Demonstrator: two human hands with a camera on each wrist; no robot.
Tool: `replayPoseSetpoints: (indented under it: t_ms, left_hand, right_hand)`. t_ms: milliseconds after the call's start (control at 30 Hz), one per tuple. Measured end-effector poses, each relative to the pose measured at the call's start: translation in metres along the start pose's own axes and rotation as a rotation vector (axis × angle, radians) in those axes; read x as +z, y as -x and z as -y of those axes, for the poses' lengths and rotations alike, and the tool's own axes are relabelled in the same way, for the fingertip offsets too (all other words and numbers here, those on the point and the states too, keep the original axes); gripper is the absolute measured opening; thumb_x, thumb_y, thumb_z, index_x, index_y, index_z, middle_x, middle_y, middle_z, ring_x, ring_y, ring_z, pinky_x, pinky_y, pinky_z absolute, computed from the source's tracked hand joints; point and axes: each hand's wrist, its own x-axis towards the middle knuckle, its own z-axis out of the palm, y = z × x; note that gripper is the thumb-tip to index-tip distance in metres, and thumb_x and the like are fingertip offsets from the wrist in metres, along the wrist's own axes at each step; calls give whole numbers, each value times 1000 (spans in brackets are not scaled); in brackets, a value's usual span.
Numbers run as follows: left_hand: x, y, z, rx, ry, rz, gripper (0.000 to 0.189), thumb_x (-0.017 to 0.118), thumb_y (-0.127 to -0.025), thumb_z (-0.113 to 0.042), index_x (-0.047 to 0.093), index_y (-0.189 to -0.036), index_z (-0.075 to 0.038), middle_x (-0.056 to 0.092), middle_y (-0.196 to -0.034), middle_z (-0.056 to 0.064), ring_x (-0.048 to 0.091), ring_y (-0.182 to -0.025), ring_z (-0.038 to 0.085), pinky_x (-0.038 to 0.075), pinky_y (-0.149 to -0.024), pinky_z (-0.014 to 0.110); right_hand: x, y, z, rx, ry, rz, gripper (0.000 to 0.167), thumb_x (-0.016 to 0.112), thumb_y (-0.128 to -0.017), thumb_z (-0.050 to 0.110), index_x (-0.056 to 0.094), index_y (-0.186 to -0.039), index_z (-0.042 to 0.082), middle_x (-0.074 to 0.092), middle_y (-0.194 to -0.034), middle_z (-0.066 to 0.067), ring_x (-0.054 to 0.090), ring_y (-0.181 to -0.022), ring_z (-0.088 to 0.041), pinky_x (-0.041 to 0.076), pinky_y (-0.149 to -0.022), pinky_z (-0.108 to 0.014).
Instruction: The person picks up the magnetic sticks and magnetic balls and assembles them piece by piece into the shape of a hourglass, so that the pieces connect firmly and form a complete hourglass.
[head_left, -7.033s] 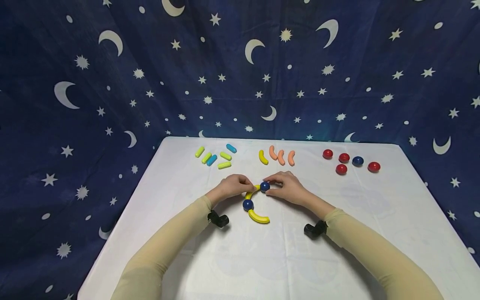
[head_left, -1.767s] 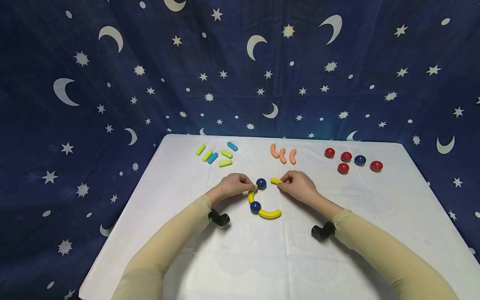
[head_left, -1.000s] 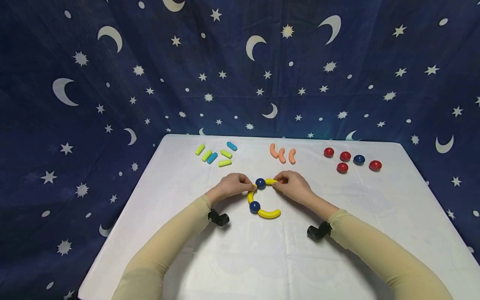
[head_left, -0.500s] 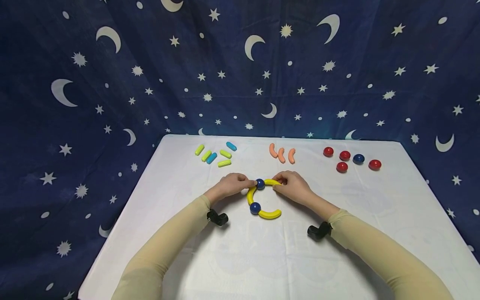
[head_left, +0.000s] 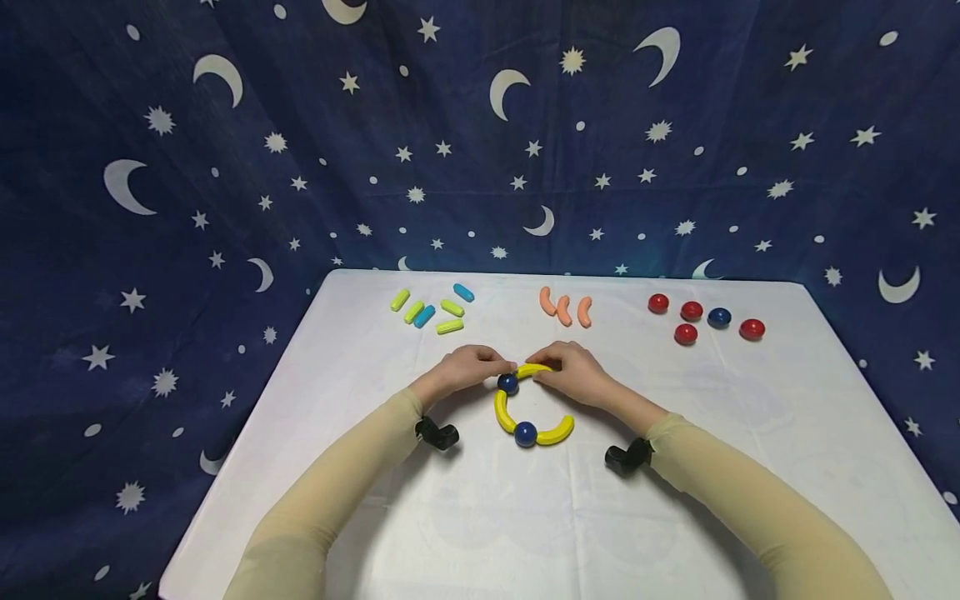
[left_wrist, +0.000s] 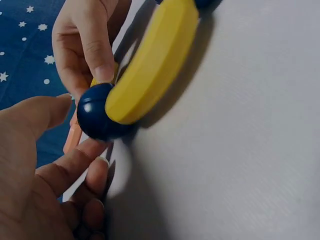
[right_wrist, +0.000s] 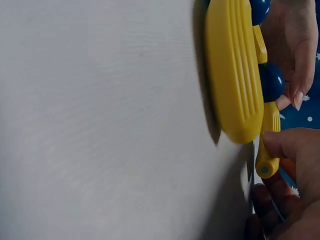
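A C-shaped chain of yellow curved toy rods and blue balls lies on the white table mid-front. My right hand (head_left: 576, 372) pinches the upper yellow rod (head_left: 534, 369) between thumb and fingers; a round grey spot marks its free end in the right wrist view. That rod meets the upper blue ball (head_left: 507, 383). Around this ball my left hand (head_left: 468, 367) stays loosely spread, a finger touching its underside and the thumb slightly off it in the left wrist view. A middle yellow rod (head_left: 503, 412) leads down to the lower blue ball (head_left: 526, 434), then the lower yellow rod (head_left: 556, 432).
Behind the hands lie short green rods (head_left: 450, 327) and blue rods (head_left: 463, 292) at left, and orange curved rods (head_left: 564, 311) in the middle. Several red balls (head_left: 686, 334) and one blue ball (head_left: 719, 317) sit at right. A starry dark cloth (head_left: 480, 167) hangs behind the table.
The yellow rod from the back row has been picked up by my right hand and joined to the upper ball. Lately the chain has turned and shifted towards me; my right hand moved left.
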Motion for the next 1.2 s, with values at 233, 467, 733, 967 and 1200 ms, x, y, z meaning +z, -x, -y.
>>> replayPoseSetpoints:
  t_ms: [233, 467, 733, 967, 1200]
  left_hand:
    - [-1, -2, -3, 12, -34, 11, 34, 70, -89, -58, 79, -96, -26, 69, -100, -9, 57, -93, 17, 40, -86, 39]
    - [0, -2, -3, -5, -41, -6, 31, 71, -90, -54, 79, -94, -24, 68, -93, -7, 56, -86, 17, 39, -80, 36]
    - [-2, 0, -3, 1, -28, 14, 34, 71, -88, -60, 79, -96, -27, 69, -101, -9, 56, -91, 18, 40, -81, 36]
    - [-1, -1, -1, 19, -32, 21, 34, 71, -87, -59, 80, -96, -27, 69, -101, -9, 57, -91, 16, 43, -82, 35]
    - [0, -1, -2, 3, -34, 21, 31, 72, -88, -57, 79, -93, -27, 69, -100, -9, 56, -91, 17, 41, -82, 36]
  right_hand:
    - [5, -5, 4, -29, -13, 8, 28, 75, -95, 25, 75, -123, 20, 67, -106, 6, 52, -94, -19, 41, -82, -37]
    - [3, -3, 2, 18, 59, -34, 29, 82, -88, 31, 75, -114, 20, 65, -106, 6, 52, -98, -18, 42, -86, -38]
    - [4, -4, 1, -54, 42, -15, 21, 79, -92, 31, 77, -112, 25, 68, -106, 10, 53, -105, -19, 40, -93, -44]
    - [6, -7, 2, -54, 32, 23, 24, 77, -94, 29, 77, -118, 27, 68, -108, 11, 52, -104, -18, 39, -92, -40]
    - [-14, -2, -4, -4, -62, -23, 31, 77, -93, 26, 74, -122, 15, 69, -106, 3, 59, -100, -19, 49, -91, -42]
